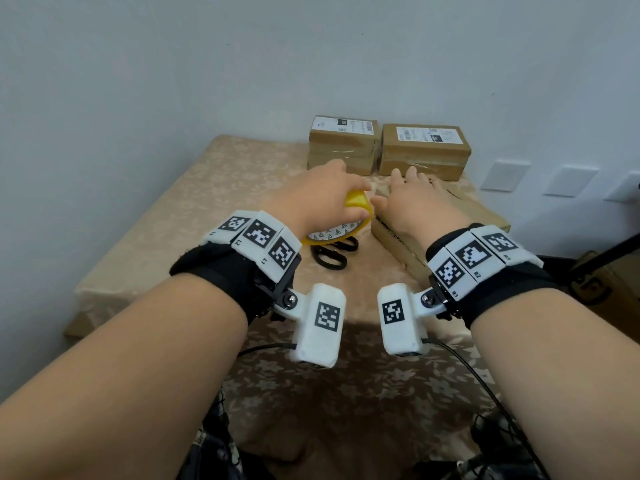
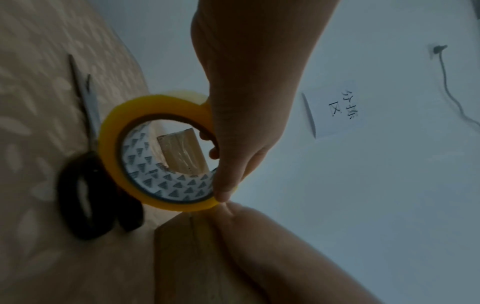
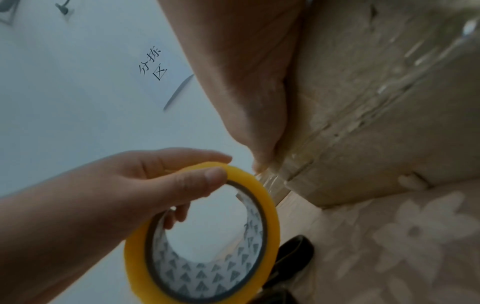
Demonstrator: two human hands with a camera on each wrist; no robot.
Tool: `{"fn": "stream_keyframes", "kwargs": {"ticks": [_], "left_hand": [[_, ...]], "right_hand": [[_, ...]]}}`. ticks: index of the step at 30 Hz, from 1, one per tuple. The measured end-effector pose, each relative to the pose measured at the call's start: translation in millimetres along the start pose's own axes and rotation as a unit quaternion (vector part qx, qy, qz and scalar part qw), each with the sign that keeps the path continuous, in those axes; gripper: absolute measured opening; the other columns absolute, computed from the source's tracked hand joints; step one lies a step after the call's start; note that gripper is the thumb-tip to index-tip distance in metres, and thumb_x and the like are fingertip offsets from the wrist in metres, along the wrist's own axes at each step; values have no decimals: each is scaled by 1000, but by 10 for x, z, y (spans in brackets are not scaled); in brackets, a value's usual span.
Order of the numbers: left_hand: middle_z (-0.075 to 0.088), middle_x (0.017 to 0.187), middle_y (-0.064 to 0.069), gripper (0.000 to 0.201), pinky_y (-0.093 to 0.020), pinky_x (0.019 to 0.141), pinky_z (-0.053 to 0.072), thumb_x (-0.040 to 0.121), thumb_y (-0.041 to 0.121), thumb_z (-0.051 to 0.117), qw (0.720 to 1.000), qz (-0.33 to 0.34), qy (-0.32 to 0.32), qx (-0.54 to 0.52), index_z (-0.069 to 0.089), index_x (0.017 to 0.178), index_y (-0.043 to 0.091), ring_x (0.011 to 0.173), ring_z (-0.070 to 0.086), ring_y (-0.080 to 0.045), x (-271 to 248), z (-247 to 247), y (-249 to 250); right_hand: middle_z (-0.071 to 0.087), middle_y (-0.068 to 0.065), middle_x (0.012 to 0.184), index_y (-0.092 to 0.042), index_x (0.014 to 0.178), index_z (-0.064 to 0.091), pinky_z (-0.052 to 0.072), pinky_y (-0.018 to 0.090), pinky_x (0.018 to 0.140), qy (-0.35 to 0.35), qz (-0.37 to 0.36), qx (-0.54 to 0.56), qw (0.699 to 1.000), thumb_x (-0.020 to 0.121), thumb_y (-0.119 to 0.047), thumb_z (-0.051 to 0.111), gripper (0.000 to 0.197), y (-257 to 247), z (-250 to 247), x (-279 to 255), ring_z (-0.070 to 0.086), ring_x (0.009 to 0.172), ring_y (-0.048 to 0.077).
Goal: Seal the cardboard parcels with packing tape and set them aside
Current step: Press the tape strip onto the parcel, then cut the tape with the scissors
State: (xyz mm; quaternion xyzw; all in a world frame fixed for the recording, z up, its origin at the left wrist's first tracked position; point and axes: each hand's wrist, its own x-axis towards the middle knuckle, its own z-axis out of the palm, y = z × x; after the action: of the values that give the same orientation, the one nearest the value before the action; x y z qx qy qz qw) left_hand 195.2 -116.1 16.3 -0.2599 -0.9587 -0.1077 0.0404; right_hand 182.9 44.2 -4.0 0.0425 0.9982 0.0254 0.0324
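My left hand (image 1: pixel 329 192) grips a yellow roll of clear packing tape (image 1: pixel 356 202) just left of a flat cardboard parcel (image 1: pixel 481 209), fingers through its core, thumb on the rim (image 3: pixel 215 174). My right hand (image 1: pixel 412 195) lies flat on the parcel's top with its fingers straight. In the right wrist view a strip of clear tape (image 3: pixel 275 183) runs from the roll (image 3: pixel 202 236) onto the parcel (image 3: pixel 363 102), and the right hand (image 3: pixel 246 82) presses it at the near edge. Two taped parcels (image 1: pixel 343 147) (image 1: pixel 424 150) with labels stand at the back of the table.
Black-handled scissors (image 1: pixel 332 254) lie on the beige floral tablecloth (image 1: pixel 207 202) just below the roll. A paper sign (image 2: pixel 337 109) hangs on the wall behind. White wall sockets (image 1: pixel 505 174) sit to the right. The table's left half and front hold nothing else.
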Motion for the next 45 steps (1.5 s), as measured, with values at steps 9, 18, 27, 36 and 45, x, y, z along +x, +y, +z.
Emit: {"fn": "stream_keyframes", "kwargs": {"ticks": [9,18,27,36,45], "left_hand": [[53,132,-4,65,-35,98,39,81,51,65,994,-20,32,-101,44,138,28,121,47,-21,-92,28,-209],[42,146,1,68,-18,96,25,83,39,68,982,-24,51,-180,40,142,19,134,37,-15,-69,-39,-175],[46,140,-2,61,-31,108,30,83,41,67,972,-39,98,-209,46,137,21,130,40,-19,-3,-74,-46],[52,124,-1,70,-51,103,34,67,55,52,985,-43,66,-154,48,134,35,121,45,-26,14,-59,-45],[47,140,0,57,-39,109,31,84,40,66,989,-42,50,-134,46,137,29,130,40,-21,-2,-158,-43]], "right_hand": [[20,15,156,-5,150,17,18,45,117,28,-8,17,999,103,-36,21,57,-31,44,31,19,143,35],[51,11,123,-10,110,57,38,36,92,187,-134,186,955,91,-7,42,24,44,-217,-328,44,118,29],[71,8,93,-6,98,72,48,31,75,8,-232,135,963,91,-16,53,23,-175,3,-712,62,87,25],[62,13,106,-7,113,56,47,35,78,-23,-213,162,963,87,-23,68,33,-397,254,-442,58,97,29],[59,7,104,-12,113,49,47,34,71,-32,-160,-7,987,85,-22,63,33,-77,-372,-876,55,89,27]]}}
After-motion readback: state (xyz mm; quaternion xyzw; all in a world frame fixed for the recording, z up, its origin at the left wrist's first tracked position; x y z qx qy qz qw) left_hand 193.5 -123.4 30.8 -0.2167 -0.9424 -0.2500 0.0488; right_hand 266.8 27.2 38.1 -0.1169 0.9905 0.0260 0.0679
